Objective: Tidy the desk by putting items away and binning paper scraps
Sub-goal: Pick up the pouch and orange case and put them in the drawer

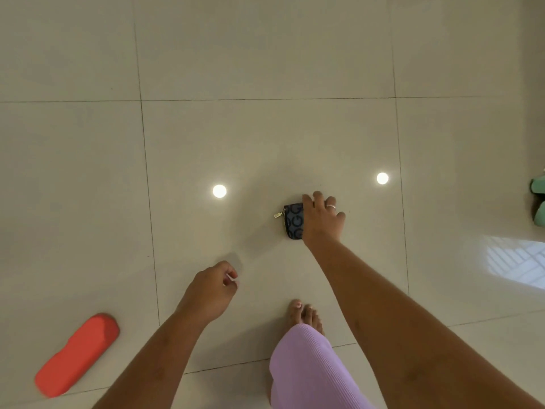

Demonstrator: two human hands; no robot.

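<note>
the right hand covered a small dark patterned zip pouch, fingers bent, apparently gripping it; the left hand pinched a white paper scrap.

Glossy floor tiles mirror 2 round lights; green shapes at right.
</note>
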